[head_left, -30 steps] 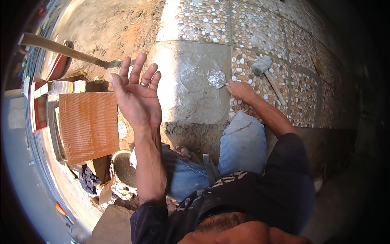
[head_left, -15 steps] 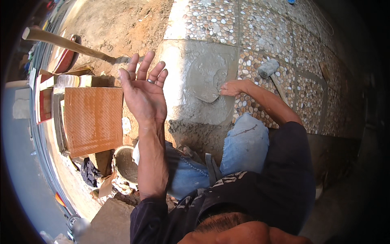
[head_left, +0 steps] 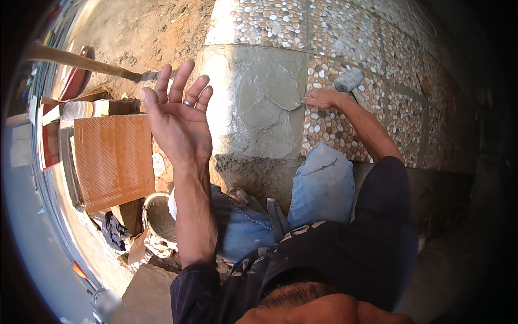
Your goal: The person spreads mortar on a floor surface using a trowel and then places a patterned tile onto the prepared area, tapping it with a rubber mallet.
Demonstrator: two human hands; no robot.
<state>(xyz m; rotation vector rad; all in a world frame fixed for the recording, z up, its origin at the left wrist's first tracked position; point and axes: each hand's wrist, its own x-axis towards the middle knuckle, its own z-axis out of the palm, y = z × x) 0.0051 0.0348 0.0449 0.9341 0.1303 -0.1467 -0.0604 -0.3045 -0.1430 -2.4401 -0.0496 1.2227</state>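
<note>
My right hand (head_left: pixel 326 99) is closed around the handle end of a trowel (head_left: pixel 285 99). Grey paste coats its pointed blade, which lies flat against a square bed of wet mortar (head_left: pixel 259 125); most of the handle is hidden in my grip. Beside that hand is the pebble-patterned tiling (head_left: pixel 329 129). My left hand (head_left: pixel 184 129) is raised, palm up, with a ring on one finger. Its fingers are spread and hold nothing. It hovers between the mortar bed and an orange-brown textured tile (head_left: pixel 113 162).
A mallet (head_left: pixel 348 79) with a grey head rests on the pebble tiles. Bare soil (head_left: pixel 151 32) lies beyond my left hand, where a long wooden handle (head_left: pixel 81 60) slants across. A bucket (head_left: pixel 161 218) stands by my left forearm. Long pipes run along the left side.
The trowel has swept across the mortar, away from me and to the right, and its blade has turned. The view has shifted slightly; my left hand stays raised and open.
</note>
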